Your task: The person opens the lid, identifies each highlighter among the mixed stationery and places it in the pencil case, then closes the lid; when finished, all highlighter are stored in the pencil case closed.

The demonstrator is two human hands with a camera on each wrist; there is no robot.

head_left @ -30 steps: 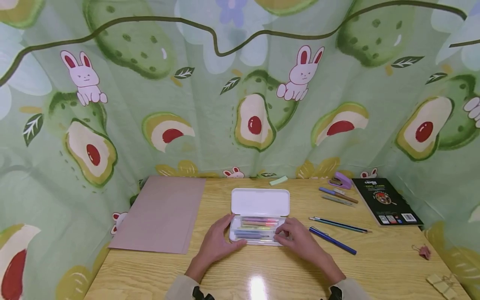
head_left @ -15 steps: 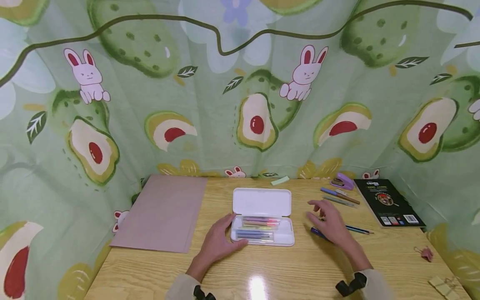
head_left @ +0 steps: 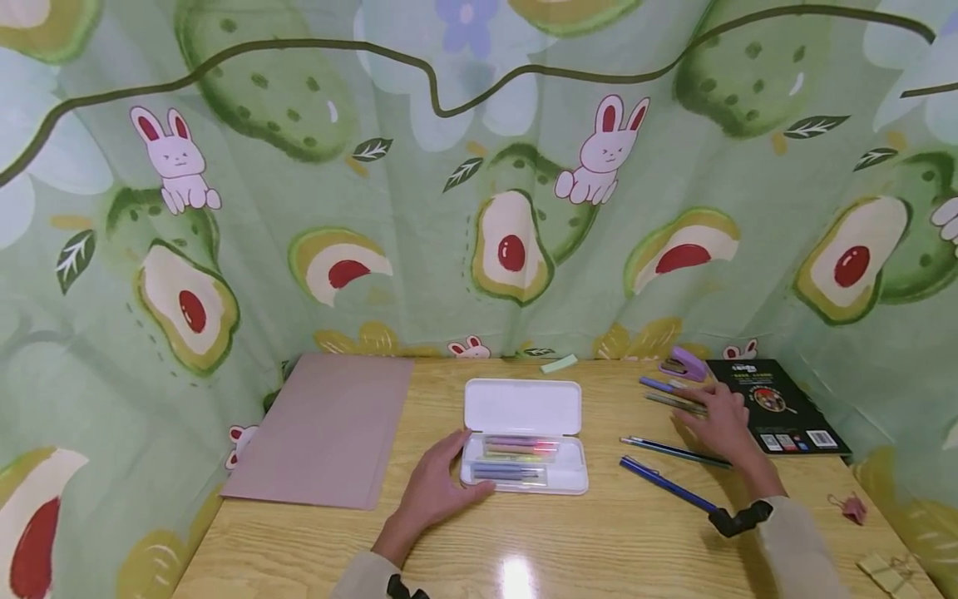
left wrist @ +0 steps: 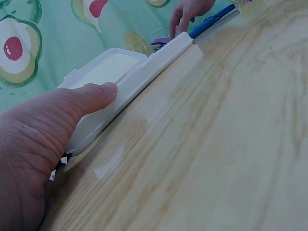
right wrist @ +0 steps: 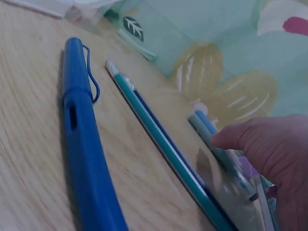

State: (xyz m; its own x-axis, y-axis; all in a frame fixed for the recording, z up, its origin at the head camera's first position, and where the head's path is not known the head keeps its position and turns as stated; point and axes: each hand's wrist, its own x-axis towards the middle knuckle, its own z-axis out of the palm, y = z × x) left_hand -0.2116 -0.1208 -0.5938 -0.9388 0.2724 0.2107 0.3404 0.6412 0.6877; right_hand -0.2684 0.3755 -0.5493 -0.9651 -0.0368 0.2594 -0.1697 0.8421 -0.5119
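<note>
A white pencil case (head_left: pixel 570 470) lies with its lid up on the table. Inside are clear boxes of coloured sticks or refills (head_left: pixel 509 472), at the left of its tray. My left hand (head_left: pixel 434 487) holds the case's left end, thumb at the front wall and fingers toward the back corner. Farther right, my right hand (head_left: pixel 720 418) reaches over a small group of pens, with grey-green pens (head_left: pixel 661 402) and a blue pen (head_left: pixel 655 383) showing. In the right wrist view its thumb is at a grey-green pen (right wrist: pixel 216 149); the other fingers are mostly hidden.
Two pencils (head_left: pixel 666 449) and a blue clip pen (head_left: pixel 666 482) lie between case and right hand. A purple stapler (head_left: pixel 687 363) and black book (head_left: pixel 797 416) are at back right. Brown folder (head_left: pixel 318 433) lies left, pink clip (head_left: pixel 851 507) right. A patterned curtain (head_left: pixel 419 191) encloses the table.
My right hand has left the right side of the case and moved rightward, over the pencils, to the pens by the black book. The left hand stays on the case.
</note>
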